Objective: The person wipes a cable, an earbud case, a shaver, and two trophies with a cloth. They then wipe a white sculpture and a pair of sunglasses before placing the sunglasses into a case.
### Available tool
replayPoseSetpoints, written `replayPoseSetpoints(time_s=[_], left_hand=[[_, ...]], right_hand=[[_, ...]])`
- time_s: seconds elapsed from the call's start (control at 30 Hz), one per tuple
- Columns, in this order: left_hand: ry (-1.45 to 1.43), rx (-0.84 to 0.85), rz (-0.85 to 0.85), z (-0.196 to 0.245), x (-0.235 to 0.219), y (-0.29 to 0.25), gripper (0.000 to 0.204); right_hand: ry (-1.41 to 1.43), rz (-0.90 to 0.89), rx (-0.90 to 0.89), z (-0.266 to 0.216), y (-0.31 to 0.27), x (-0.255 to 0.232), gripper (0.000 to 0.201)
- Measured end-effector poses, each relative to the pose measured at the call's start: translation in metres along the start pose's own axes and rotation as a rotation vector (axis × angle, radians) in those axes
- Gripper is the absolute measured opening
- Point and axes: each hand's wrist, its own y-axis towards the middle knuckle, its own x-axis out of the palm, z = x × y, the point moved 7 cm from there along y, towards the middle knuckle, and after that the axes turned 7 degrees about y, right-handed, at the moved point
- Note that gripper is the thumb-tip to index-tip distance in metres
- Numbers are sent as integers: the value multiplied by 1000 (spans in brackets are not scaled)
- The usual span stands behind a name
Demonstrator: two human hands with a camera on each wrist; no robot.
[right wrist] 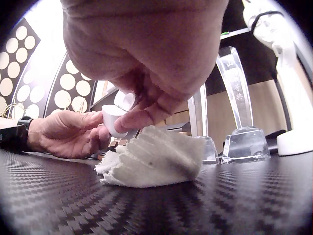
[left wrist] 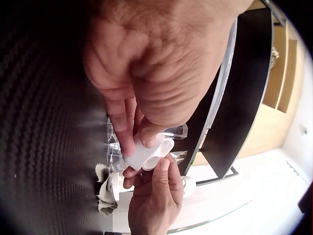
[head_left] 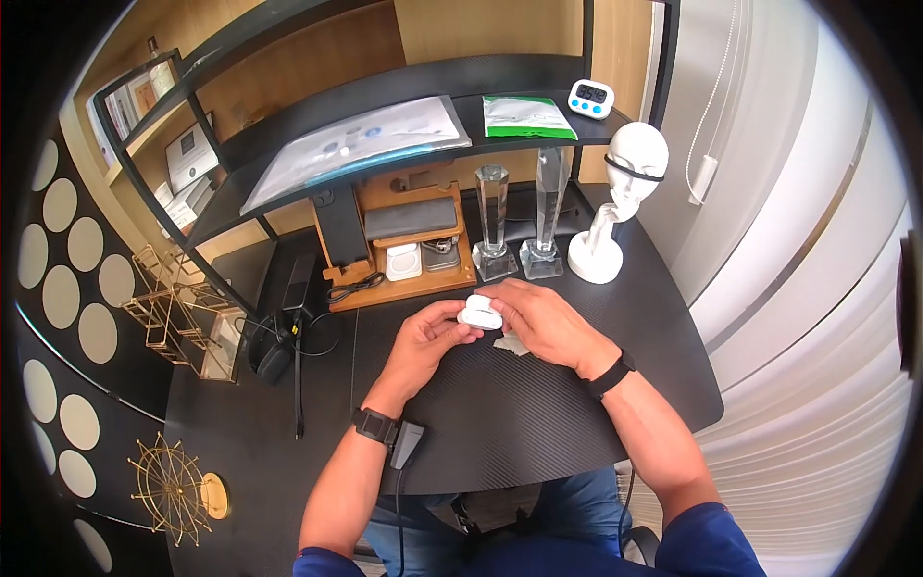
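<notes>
Nearest me, low in the head view, are my two forearms, each with a dark band at the wrist, reaching up the frame over the black woven-pattern desk (head_left: 500, 423). At the centre of the frame my left hand (head_left: 423, 341) and right hand (head_left: 543, 322) meet on a small white case (head_left: 481, 313), held just above the desk. The left pinches one end between thumb and fingers; the right's fingertips (right wrist: 142, 117) curl round the other end.

I judge the case light, rigid and smooth, so likely slippery. A grip across its short sides with the pads looks safest. Its seam looks slightly parted in the left wrist view, so squeezing the lid edge could pop it.

It is glossy white with rounded corners and a tiny light on its face.

Just under the right hand lies a crumpled white cloth (right wrist: 154, 159), soft and limp. Higher in the frame stand two clear glass trophies (head_left: 519, 216), a white mannequin head (head_left: 620, 197) and a wooden tray (head_left: 404, 245).
</notes>
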Motion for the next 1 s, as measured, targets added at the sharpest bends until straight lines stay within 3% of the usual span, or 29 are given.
replayPoseSetpoints(time_s=[1.0], left_hand=[[-20, 13, 65, 2, -3, 2, 32]], right_hand=[[-54, 0, 7, -11, -1, -3, 32]])
